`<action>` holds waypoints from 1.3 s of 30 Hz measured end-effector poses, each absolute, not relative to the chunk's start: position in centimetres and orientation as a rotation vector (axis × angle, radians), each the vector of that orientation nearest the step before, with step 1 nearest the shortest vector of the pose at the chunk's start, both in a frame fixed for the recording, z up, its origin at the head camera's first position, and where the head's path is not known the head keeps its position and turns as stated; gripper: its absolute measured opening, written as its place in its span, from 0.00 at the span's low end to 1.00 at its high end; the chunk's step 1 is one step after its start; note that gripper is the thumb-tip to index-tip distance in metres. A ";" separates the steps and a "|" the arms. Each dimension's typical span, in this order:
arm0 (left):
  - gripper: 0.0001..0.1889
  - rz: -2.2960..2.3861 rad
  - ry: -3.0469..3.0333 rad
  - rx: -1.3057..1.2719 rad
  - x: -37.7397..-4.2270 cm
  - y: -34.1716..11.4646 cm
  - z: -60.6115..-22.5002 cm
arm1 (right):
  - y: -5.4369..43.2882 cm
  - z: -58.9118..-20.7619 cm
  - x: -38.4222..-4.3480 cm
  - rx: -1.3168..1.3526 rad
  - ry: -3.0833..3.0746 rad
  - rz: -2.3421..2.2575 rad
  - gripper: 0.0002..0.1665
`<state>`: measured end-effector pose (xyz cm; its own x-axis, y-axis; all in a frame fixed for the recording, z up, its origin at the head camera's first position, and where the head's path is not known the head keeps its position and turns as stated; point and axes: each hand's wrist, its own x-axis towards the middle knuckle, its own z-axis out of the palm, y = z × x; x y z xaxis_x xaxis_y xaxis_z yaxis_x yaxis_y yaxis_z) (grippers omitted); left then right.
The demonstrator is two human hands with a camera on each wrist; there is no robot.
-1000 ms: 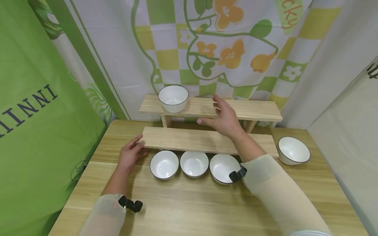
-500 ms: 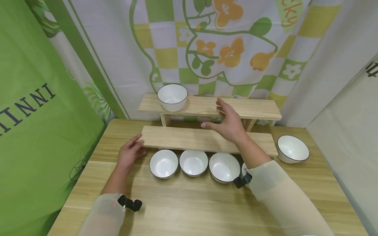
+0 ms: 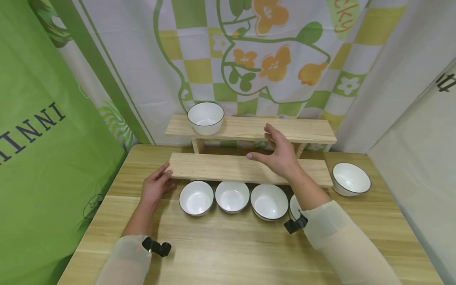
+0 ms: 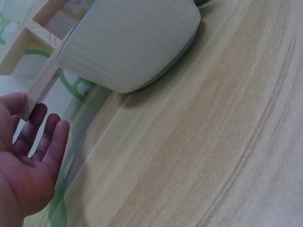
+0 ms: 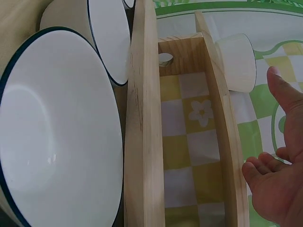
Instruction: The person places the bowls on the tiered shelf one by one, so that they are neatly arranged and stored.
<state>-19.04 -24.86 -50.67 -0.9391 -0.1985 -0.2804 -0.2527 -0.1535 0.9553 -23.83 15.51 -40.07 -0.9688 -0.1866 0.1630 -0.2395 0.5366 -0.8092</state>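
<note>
A two-tier wooden shelf stands on the table. My left hand holds the left end of its lower board between thumb and index finger, the other fingers loose. My right hand hovers over the shelf, thumb spread from the fingers, holding nothing. On the upper board's left part sits a white dark-rimmed bowl. In front of the shelf stand several similar bowls in a row: a left bowl, a middle bowl, a right bowl, and another bowl partly hidden by my right arm.
One more white bowl stands on the table right of the shelf. A patterned curtain hangs close behind the shelf, and a green cloth borders the left side. The wooden table extends in front of the bowls.
My right hand has shifted right and slightly down over the shelf, away from the bowl on the upper board. My left hand stays at the lower board's end. The bowls stay put.
</note>
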 end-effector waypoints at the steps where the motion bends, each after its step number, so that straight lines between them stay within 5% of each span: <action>1: 0.28 2.298 2.019 -0.542 -19.0 -24.8 -50.6 | 15.6 -40.1 -23.7 0.372 -2.701 1.446 0.72; 39: 0.29 2.333 2.033 -0.527 -19.9 -25.8 -53.3 | 20.6 -43.7 -19.2 0.319 -2.678 1.482 0.68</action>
<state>-19.90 -25.78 -53.33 -0.9436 -0.2156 -0.2514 -0.2195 -0.1612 0.9622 -19.23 20.62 -43.66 -0.9765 -0.1491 0.1556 -0.2111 0.5153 -0.8306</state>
